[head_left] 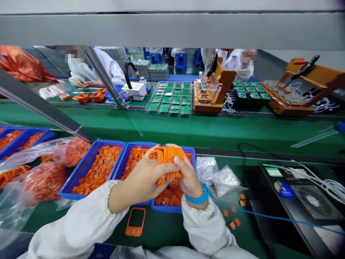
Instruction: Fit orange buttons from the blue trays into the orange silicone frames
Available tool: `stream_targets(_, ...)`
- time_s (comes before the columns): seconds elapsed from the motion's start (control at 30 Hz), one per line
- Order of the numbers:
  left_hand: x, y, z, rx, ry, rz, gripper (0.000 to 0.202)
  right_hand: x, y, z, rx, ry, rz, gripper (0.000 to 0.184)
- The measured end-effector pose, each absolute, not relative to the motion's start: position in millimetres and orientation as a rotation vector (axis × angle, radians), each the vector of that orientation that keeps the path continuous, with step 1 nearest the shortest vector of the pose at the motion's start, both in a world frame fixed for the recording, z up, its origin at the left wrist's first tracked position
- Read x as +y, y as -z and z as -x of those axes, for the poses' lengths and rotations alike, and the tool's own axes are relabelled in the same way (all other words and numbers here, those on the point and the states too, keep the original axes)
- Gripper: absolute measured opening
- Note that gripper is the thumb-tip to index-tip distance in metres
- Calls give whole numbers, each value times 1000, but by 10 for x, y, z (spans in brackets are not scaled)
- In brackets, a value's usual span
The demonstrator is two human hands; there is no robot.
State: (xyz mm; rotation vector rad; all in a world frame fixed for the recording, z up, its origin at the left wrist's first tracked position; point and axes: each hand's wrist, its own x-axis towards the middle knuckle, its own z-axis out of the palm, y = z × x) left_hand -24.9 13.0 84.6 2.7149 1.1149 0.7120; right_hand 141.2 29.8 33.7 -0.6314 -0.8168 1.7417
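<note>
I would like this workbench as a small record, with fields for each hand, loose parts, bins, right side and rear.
left hand: Left hand grips a stack of orange frames
right hand: Right hand grips the same stack; blue wrist strap worn
loose part: one orange frame lying on the bench
bins: blue bins with small orange parts
right side: clear bags, black machine
rear: green circuit boards

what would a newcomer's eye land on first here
Most likely the stack of bright orange frames, held between both hands near the middle of the view. Next might come the blue trays filled with small orange parts, beneath and left of the hands in the picture. The blue band around the right wrist also stands out.
</note>
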Motion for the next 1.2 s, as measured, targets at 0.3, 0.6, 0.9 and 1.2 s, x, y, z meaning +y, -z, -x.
stream_targets(0.3, 260, -775, 147, 1076, -934, -2804, 13, 321, -322, -1382, -750, -1787, 577, 52)
stream_targets(0.6, 1264, -596, 416, 1467, -368, -2731, 31, 487, -375, -1432, -430, -1374, 722, 43)
stream_targets(0.9, 2461, 76, 551, 1517, 310, -2617, 52, 319, -413, -1398, -744, -1619, 521, 20)
stream_targets(1.2, 2662, 322, 729, 1469, 555, -2491, 51, 367, -346, -1424, -826, -1665, 538, 40)
